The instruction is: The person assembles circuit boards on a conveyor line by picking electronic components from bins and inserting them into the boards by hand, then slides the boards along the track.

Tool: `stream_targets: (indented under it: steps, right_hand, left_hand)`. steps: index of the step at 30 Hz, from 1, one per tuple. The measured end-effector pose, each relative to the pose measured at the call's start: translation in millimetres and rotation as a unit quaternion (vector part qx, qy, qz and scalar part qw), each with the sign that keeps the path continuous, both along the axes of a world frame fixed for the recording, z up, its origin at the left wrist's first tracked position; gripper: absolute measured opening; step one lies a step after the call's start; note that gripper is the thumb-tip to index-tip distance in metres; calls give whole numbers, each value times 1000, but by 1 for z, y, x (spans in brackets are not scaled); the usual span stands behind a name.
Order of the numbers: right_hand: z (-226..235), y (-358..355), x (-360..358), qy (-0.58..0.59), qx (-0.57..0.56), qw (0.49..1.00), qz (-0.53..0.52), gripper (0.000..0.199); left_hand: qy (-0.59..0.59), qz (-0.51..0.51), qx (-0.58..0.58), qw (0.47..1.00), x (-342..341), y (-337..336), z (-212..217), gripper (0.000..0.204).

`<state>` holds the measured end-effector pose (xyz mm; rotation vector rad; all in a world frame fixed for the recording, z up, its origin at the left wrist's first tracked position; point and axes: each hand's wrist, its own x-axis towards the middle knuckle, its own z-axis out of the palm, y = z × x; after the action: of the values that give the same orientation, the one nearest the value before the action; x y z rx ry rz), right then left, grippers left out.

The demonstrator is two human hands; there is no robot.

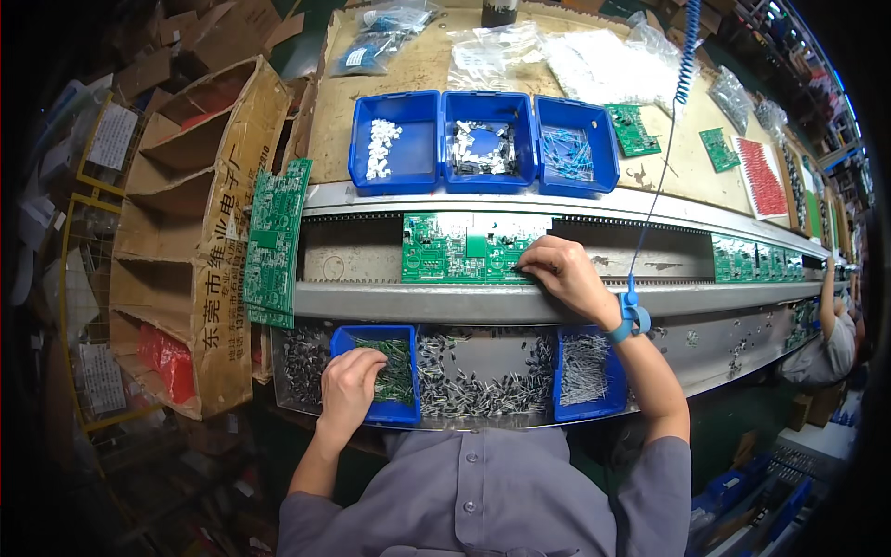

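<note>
Fingers (534,265) of right hand (561,269) on circuit board (455,249) | left hand (351,382) in blue bin (408,408)

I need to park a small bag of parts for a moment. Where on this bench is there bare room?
Bare patches: the conveyor track left of the green circuit board, and the track between the right hand and the row of boards. Crowded: the front tray around the left hand, and behind the blue bins.

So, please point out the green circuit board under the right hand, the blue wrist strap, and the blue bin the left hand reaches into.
green circuit board (445,249), head view, bare middle.
blue wrist strap (631,317), head view, band.
blue bin (401,411), head view, front rim.
</note>
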<state>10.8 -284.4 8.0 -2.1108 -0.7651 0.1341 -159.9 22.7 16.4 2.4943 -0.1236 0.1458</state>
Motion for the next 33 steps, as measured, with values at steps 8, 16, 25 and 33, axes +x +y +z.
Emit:
stream_targets:
  steps: [8, 16, 25, 33]
  right_hand:
    - [2, 0, -8, -69, -70, 995, 1, 13]
    - [46, -39, -60, -20, -84, 989, -119, 18]
    - [27, -61, -131, 22, -206, 948, -242, 8]
    - [0, -41, -143, -37, -217, 936, -276, 9]
  left_hand:
    - [15, -15, -6, 1000, 5, -4, 2, 7]
    - [34, -14, -17, 999, 5, -7, -8, 10]
    - [14, -55, -19, 998, 16, -1, -4, 9]
    - [67, 3, -148, 987, 38, -3, 23, 14]
